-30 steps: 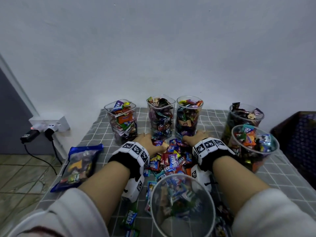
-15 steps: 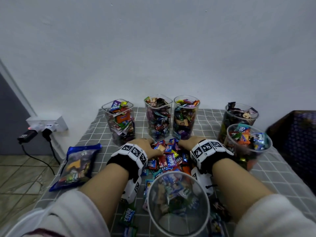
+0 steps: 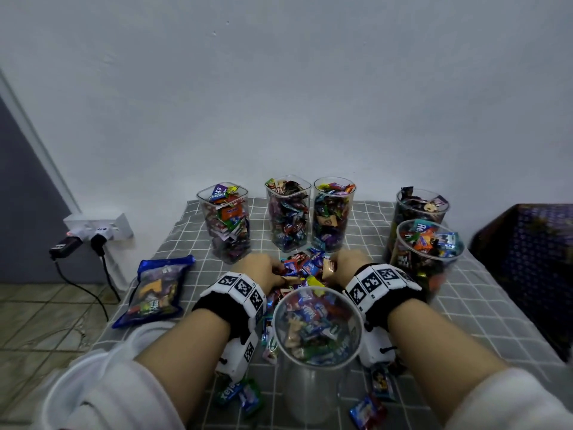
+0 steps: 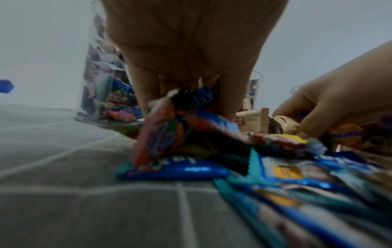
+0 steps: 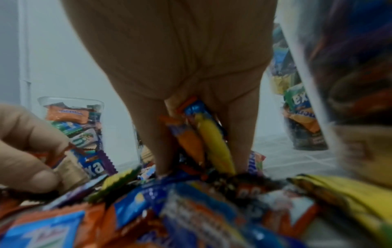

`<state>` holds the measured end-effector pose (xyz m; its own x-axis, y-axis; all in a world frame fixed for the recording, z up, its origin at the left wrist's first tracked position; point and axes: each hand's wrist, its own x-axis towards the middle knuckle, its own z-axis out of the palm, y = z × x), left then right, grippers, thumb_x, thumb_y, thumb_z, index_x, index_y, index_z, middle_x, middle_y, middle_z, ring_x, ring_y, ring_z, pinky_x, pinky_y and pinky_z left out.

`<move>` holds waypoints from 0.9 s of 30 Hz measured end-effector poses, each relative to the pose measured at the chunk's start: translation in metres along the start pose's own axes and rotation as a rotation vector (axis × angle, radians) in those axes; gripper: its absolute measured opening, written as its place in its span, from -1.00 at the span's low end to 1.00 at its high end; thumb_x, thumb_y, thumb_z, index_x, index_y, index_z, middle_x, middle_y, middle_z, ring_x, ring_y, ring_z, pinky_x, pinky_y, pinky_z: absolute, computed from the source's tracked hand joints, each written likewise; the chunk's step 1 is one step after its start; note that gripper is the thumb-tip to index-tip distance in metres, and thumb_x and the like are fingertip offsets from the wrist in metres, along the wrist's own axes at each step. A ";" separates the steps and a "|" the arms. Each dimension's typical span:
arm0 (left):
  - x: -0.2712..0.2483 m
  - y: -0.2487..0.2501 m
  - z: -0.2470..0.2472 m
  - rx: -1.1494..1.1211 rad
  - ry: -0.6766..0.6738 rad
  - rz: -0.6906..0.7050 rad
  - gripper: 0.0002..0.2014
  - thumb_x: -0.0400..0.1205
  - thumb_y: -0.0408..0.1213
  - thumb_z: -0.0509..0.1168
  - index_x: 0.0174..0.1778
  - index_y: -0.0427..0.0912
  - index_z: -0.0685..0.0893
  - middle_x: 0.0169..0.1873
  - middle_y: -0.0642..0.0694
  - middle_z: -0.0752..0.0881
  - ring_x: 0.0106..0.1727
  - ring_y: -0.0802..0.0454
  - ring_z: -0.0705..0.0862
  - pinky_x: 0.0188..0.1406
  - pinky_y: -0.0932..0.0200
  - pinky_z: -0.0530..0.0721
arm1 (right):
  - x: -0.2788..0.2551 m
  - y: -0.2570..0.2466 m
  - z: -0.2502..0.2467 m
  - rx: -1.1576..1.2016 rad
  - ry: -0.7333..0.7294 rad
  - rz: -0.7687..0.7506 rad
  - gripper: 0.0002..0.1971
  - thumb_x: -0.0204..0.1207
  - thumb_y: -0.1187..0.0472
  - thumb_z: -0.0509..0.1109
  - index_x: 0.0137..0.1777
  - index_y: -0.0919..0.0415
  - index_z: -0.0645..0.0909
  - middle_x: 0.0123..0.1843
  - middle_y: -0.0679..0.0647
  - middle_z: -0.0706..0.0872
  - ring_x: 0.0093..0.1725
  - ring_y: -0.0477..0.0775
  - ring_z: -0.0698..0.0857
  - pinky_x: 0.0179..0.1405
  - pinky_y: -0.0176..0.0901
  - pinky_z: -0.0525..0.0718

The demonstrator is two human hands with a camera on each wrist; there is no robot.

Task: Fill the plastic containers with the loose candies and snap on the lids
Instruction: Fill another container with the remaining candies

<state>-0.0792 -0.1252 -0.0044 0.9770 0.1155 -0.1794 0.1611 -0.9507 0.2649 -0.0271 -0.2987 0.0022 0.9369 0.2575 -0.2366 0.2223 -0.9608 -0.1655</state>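
Near container: a clear round container [image 3: 317, 330], part filled and lidless, stands closest to the person, between the two forearms.
Candy pile: the loose candies [image 3: 305, 270] lie on the checked cloth [image 3: 483, 308] just beyond that container's far rim, so a scooped load must travel back toward the body and up over the rim.
Left hand: the left hand [image 3: 263, 268] has its fingers curled down into the left side of the pile, gripping wrappers.
Right hand: the right hand [image 3: 347, 265] mirrors it on the right side, fingers curled round several candies, a yellow one and an orange one among them [image 5: 203, 139].
Nearness: both hands look about equally close to the container.
Far row: five filled containers stand behind and to the right, no lids on.
Change: over the last second the hands have drawn closer together and pulled back toward the near container, bunching the pile.
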 end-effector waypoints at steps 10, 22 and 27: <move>-0.031 0.008 -0.016 -0.197 0.180 0.012 -0.72 0.59 -0.14 0.36 0.20 -0.08 0.73 0.06 -0.15 0.76 0.11 -0.10 0.66 -0.02 0.14 0.55 | -0.039 0.007 -0.027 0.168 0.129 -0.054 -0.69 0.62 0.27 0.21 0.31 0.16 0.62 0.23 0.24 0.68 0.25 0.24 0.61 0.12 -0.08 0.57; -0.063 0.011 -0.034 -0.607 0.266 0.099 -0.80 0.57 -0.30 0.38 0.08 -0.21 0.79 -0.24 -0.21 0.77 -0.24 -0.07 0.63 0.06 -0.16 0.70 | -0.099 0.010 -0.059 0.603 0.269 -0.185 -0.81 0.47 0.45 0.35 0.05 0.31 0.70 -0.07 0.28 0.75 0.00 0.31 0.73 0.12 0.21 0.69; -0.079 0.011 -0.041 -0.665 0.264 0.131 -0.92 0.57 -0.30 0.37 -0.14 -0.07 0.78 -0.50 -0.02 0.62 -0.32 -0.08 0.61 -0.05 -0.26 0.72 | -0.134 0.003 -0.073 0.560 0.324 -0.348 -0.90 0.43 0.42 0.37 -0.08 0.33 0.66 -0.15 0.29 0.72 -0.13 0.26 0.67 -0.04 0.10 0.67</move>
<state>-0.1485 -0.1326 0.0511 0.9817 0.1586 0.1058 0.0096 -0.5954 0.8034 -0.1324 -0.3432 0.1035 0.8893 0.4116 0.1991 0.4313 -0.6105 -0.6643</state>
